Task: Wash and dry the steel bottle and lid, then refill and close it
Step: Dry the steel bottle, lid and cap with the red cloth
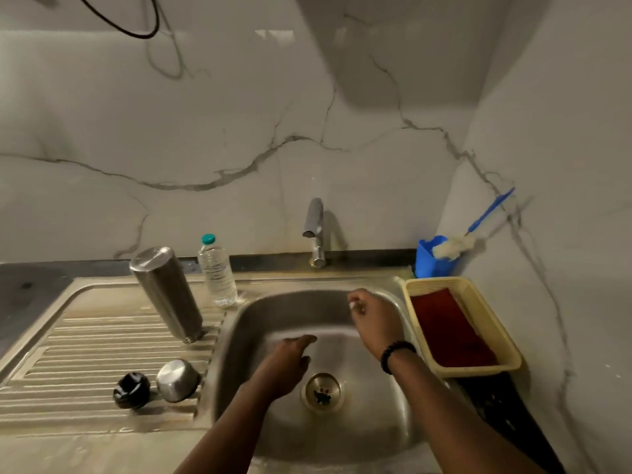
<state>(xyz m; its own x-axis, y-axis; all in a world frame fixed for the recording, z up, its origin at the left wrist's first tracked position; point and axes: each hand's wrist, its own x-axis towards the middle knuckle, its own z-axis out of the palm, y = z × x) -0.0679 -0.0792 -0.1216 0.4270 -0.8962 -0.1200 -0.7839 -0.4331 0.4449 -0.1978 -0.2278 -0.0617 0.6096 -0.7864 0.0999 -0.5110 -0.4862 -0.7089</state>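
Steel bottle [167,293] stands inverted on the drainboard [85,340], steel lid [178,380] nearby.

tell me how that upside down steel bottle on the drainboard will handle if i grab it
The steel bottle stands inverted on its narrow mouth and leans, so it probably tips easily. Its smooth metal may be slippery if wet. It rests on the ridged drainboard, so footing looks unsteady.
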